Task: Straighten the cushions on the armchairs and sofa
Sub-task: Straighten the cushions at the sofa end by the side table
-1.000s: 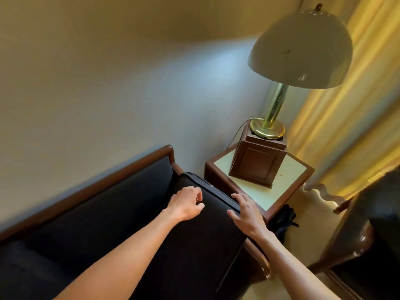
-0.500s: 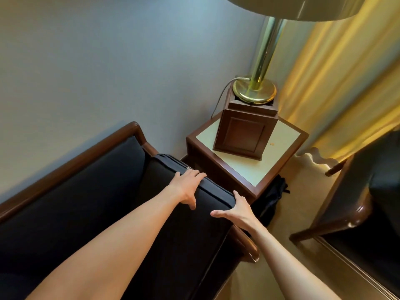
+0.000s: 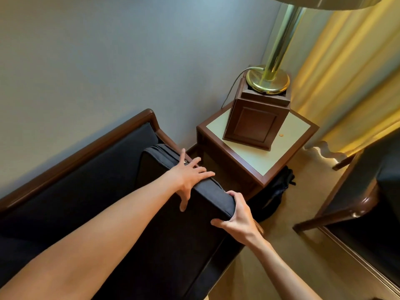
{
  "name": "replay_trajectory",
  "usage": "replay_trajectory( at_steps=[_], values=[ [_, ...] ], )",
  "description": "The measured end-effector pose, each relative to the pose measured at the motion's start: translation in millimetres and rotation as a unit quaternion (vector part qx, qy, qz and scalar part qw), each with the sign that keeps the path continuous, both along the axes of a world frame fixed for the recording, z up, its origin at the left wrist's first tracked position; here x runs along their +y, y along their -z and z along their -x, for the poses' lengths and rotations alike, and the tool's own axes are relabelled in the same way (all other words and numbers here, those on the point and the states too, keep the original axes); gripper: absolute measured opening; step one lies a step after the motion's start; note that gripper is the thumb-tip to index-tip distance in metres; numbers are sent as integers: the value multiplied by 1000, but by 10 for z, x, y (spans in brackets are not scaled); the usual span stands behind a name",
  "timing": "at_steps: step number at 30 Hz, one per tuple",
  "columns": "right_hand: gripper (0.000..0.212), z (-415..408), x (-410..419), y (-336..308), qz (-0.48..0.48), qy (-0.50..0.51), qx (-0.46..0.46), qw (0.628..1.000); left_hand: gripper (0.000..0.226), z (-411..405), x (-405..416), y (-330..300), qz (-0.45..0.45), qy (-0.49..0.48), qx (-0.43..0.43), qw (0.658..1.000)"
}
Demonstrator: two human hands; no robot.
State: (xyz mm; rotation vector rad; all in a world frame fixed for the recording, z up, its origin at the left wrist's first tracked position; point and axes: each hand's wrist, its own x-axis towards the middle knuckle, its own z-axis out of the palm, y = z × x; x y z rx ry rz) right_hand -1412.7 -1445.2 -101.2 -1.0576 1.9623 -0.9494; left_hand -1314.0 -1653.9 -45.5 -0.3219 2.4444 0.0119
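Note:
A dark navy seat cushion stands tilted up at the right end of the wood-framed sofa. My left hand lies flat on the cushion's upper edge with fingers spread. My right hand grips the cushion's near right corner, thumb on the front face and fingers curled over the top. The sofa's navy back panel shows behind the cushion. The sofa's right armrest is mostly hidden by the cushion and my right hand.
A wooden side table stands close to the sofa's right end, carrying a wooden box with a brass lamp on it. A black bag lies on the floor below. Yellow curtains hang right; an armchair stands at far right.
My right hand has moved from resting open beside the cushion to gripping its near corner. My left hand has spread flat on the top edge. The view has moved closer and lower.

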Motion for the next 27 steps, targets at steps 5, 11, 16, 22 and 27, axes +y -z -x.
replay_trajectory(
  at_steps=[5, 11, 16, 22, 27],
  values=[
    [79, -353, 95, -175, 51, -45, 51, 996, 129, -544, 118, -175, -28, -26, 64, 997],
    [87, -780, -27, -500, 73, -133, 103, 983, 128, -1467, 382, -467, 21, -138, 140, 980],
    [94, -1082, -304, -794, 84, -285, 169, 940, 121, -2326, 822, -503, 62, -309, 208, 926],
    [121, -1326, -344, -755, 98, -292, 126, 943, 109, -2672, 1371, -366, 51, -464, 281, 839],
    [123, -1242, -366, -702, 79, -298, 172, 935, 115, -2627, 1394, -348, 39, -484, 268, 832]
  ],
)
